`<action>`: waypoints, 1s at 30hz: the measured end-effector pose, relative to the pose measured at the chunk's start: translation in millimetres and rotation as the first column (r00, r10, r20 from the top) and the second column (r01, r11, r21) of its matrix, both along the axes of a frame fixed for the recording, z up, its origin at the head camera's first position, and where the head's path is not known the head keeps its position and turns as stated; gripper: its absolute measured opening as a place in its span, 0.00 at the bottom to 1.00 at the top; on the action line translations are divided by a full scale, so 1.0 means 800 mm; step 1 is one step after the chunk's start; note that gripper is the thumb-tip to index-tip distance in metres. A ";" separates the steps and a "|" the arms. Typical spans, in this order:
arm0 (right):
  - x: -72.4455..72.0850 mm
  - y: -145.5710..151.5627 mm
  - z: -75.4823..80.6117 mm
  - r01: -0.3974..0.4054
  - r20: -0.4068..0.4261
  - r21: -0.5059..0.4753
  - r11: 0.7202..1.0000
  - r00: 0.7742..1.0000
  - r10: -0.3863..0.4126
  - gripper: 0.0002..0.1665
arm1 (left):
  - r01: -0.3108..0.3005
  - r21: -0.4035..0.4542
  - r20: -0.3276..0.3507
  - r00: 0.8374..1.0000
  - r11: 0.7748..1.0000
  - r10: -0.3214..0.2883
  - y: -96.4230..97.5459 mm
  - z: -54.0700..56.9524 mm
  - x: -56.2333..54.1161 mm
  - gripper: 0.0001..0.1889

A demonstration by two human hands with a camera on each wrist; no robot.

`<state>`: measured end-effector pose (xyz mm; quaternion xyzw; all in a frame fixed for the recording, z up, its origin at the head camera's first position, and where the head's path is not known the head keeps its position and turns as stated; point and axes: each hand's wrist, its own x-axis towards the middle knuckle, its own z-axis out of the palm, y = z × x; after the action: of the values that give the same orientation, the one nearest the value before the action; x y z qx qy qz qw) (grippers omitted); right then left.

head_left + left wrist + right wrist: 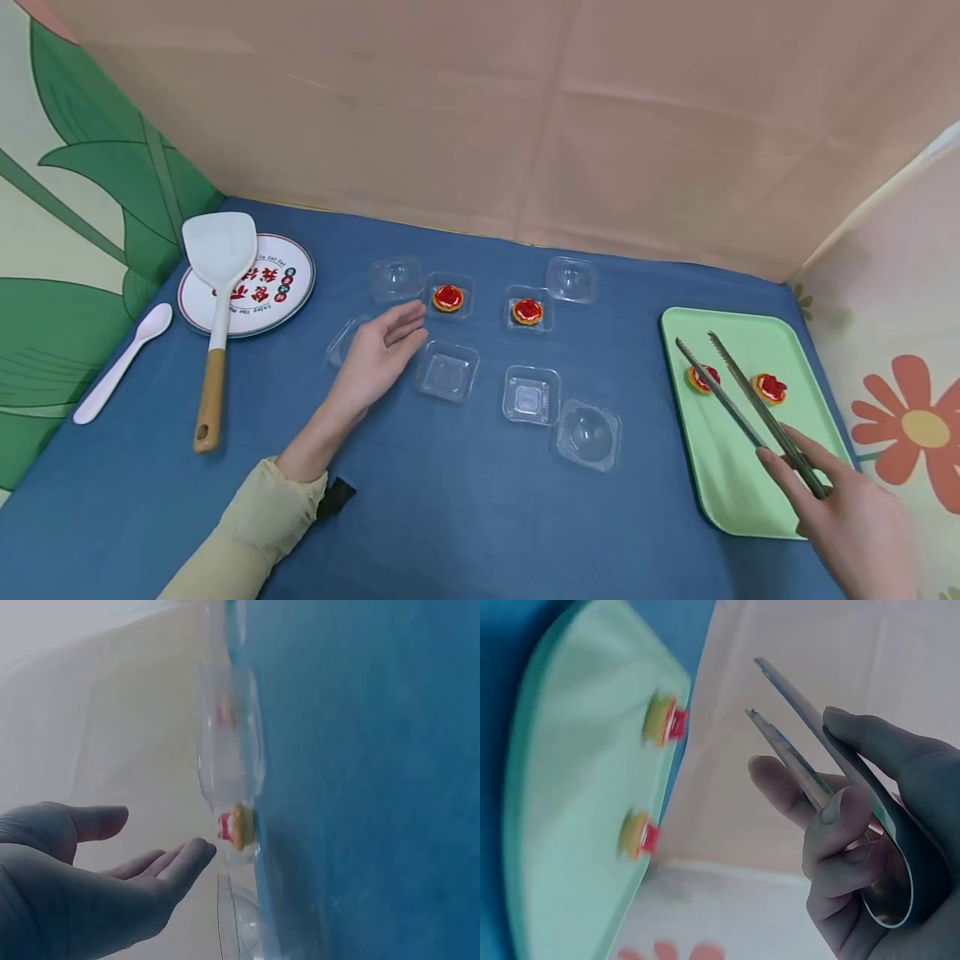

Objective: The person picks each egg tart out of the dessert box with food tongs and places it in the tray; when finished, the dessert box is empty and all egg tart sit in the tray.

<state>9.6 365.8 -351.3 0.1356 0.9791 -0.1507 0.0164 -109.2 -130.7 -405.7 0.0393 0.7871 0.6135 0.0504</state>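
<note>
My right hand (851,508) grips metal food tongs (750,392) over the light green tray (738,500). The tongs' arms are spread with nothing between their tips. Beneath them lie two red-topped tarts, one on the left (702,380) and one on the right (769,388). My left hand (382,350) hovers, fingers extended and holding nothing, among the clear plastic boxes. Just past its fingertips, a tart (447,298) sits in an open box (465,310); another tart (528,312) sits in the box to its right. Two nearer box bases (448,372) (531,395) hold nothing.
Clear domed lids lie beside the boxes, at back left (396,278), back right (572,280) and front right (588,435); another clear piece (345,340) is partly behind the left hand. At left, a white spatula (219,275) overlaps a printed plate (288,292), with a white spoon (123,362) beside it.
</note>
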 end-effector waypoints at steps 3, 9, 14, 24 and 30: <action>-0.012 -0.022 0.001 -0.089 -0.063 0.010 0.996 0.994 0.089 0.37 | -0.018 -0.002 0.005 1.000 1.000 0.018 -0.001 0.002 -0.012 0.28; -0.037 -0.066 0.001 -0.255 -0.137 0.018 0.967 0.957 0.255 0.33 | -0.032 0.013 0.041 0.999 0.999 0.031 0.002 0.002 -0.040 0.29; -0.059 -0.099 0.003 -0.377 -0.190 0.017 0.926 0.908 0.373 0.31 | -0.075 0.026 0.048 0.996 0.997 0.074 0.005 0.003 -0.058 0.29; -0.095 -0.154 0.007 -0.516 -0.191 -0.022 0.857 0.843 0.503 0.28 | -0.056 -0.024 0.085 0.995 0.998 0.058 0.009 -0.001 -0.082 0.32; -0.115 -0.177 -0.001 -0.565 -0.193 -0.032 0.824 0.813 0.550 0.28 | -0.018 0.000 0.128 0.992 1.000 0.018 0.007 -0.007 -0.089 0.33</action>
<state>-82.5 224.6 -352.0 -0.1720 0.9657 -0.1936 -0.0203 -180.2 -124.8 -411.2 -0.0072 0.7821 0.6158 0.0953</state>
